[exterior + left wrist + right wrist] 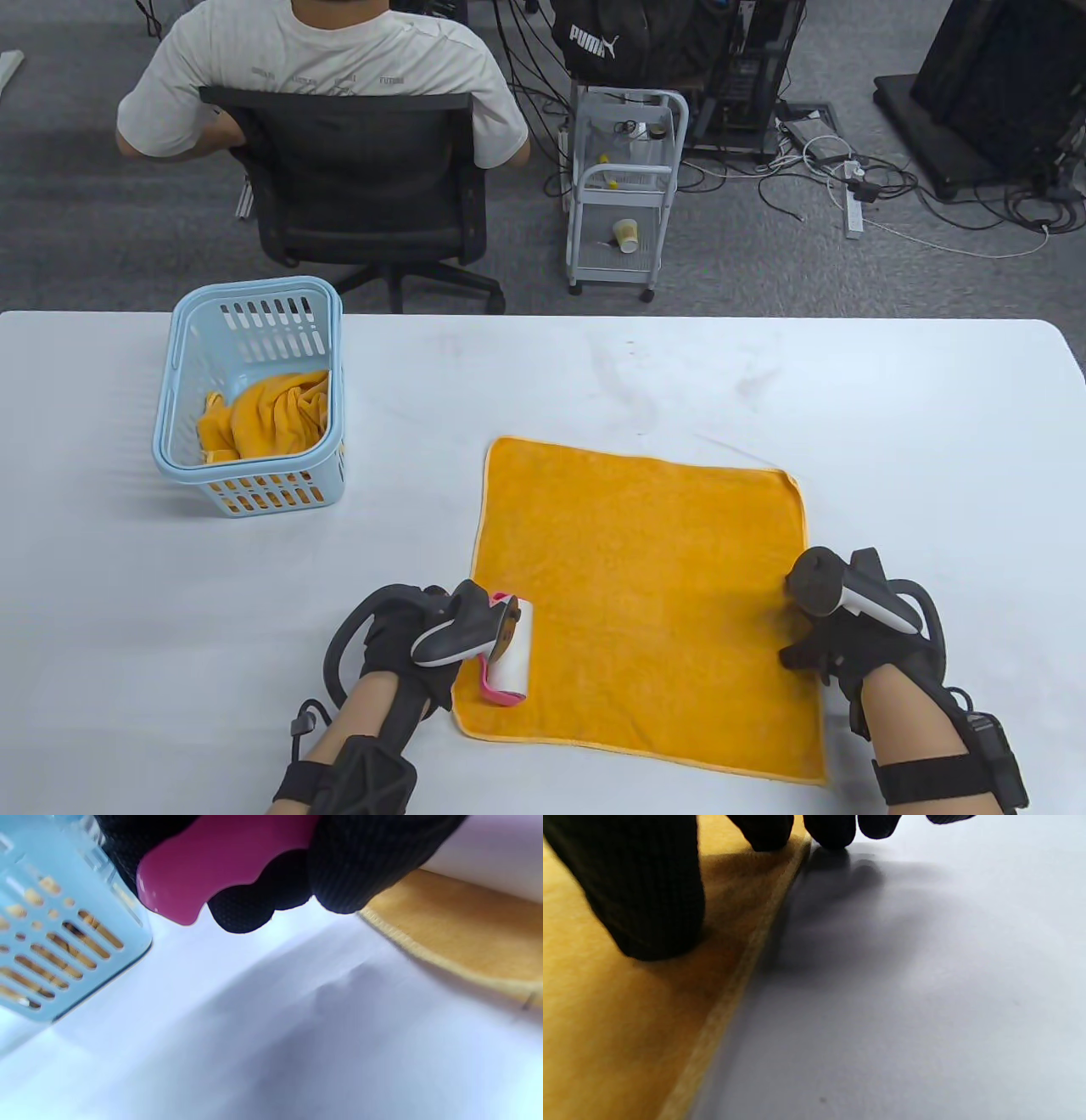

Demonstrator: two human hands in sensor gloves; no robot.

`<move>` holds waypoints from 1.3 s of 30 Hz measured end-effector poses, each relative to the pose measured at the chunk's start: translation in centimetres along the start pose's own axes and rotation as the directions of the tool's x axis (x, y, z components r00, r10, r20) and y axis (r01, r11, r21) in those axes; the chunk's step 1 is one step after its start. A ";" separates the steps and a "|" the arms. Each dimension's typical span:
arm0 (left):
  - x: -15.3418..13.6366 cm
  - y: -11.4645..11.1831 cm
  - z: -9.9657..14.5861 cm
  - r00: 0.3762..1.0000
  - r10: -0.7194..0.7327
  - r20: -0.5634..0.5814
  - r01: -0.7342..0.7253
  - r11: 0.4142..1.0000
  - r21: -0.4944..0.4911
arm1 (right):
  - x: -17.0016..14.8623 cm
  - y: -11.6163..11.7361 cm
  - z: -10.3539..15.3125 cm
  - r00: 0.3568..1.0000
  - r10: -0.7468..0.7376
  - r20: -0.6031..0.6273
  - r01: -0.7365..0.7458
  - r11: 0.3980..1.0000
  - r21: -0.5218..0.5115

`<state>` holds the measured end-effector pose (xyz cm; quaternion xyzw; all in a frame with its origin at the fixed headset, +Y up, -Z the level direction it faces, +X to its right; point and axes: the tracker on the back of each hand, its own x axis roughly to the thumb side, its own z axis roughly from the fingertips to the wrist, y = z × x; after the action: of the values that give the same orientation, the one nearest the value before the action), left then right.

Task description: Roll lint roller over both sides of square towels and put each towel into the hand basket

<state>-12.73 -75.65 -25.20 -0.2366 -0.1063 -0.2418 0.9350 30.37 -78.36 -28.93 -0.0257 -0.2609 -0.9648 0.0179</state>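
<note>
Beyond the left hand (407,632): basket (254,340) holding a towel (271,416). Gripping the lint roller (509,649), rolling the spread towel (645,594); right hand (836,654) seemingly pressing its edge, fingers straight.

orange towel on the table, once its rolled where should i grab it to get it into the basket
Probably the far left corner of the orange towel, nearest the basket. The towel lies flat and spread, so only its edges offer fingers a hold. The left hand grips the lint roller, so the right hand, resting on the right edge, would likely reach across.
</note>
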 end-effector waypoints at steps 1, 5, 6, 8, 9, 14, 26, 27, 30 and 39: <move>-0.5 -0.3 0.0 0.999 0.043 0.009 -0.043 0.999 -0.014 | 0.0 0.0 0.0 1.000 0.000 0.000 0.000 1.000 0.000; -2.9 -1.9 -0.3 0.944 0.324 0.070 -0.323 0.946 -0.023 | 0.0 0.0 0.0 1.000 0.000 0.000 0.000 1.000 0.000; -4.0 -2.5 -0.3 0.901 0.429 0.067 -0.428 0.903 -0.029 | 0.0 0.0 0.0 1.000 0.000 0.000 0.000 1.000 0.000; -5.9 -3.3 -0.4 0.828 0.558 0.050 -0.558 0.830 -0.005 | 0.0 0.0 0.0 1.000 0.000 0.000 0.000 1.000 0.000; -6.7 -3.7 -0.4 0.803 0.595 0.033 -0.596 0.803 0.005 | 0.0 0.0 0.0 1.000 -0.004 0.001 0.004 1.000 0.000; -10.6 -6.3 -0.5 0.726 0.682 -0.085 -0.683 0.730 0.029 | -0.1 0.0 0.0 1.000 -0.007 0.004 0.007 1.000 0.002; -11.2 -8.4 -0.8 0.765 0.621 -0.170 -0.631 0.776 -0.004 | -0.3 -0.1 0.1 0.999 -0.031 0.013 0.031 0.999 0.004; -11.2 -7.9 -0.7 0.762 0.628 -0.159 -0.636 0.771 -0.006 | -0.3 -0.1 0.2 0.999 -0.038 0.016 0.038 0.999 0.003; -10.4 -4.5 0.1 0.759 0.647 -0.074 -0.643 0.763 0.067 | -0.5 -0.5 0.4 0.997 -0.071 0.026 0.072 0.997 -0.027; 3.2 7.0 -0.2 0.848 0.448 0.284 -0.501 0.852 0.152 | -0.8 -1.1 0.9 0.995 -0.094 0.026 0.096 0.989 -0.114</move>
<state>-6.47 -71.61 -27.18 -0.1779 -0.1816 0.0413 0.9663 31.17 -76.99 -28.74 -0.0244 -0.2061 -0.9777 -0.0324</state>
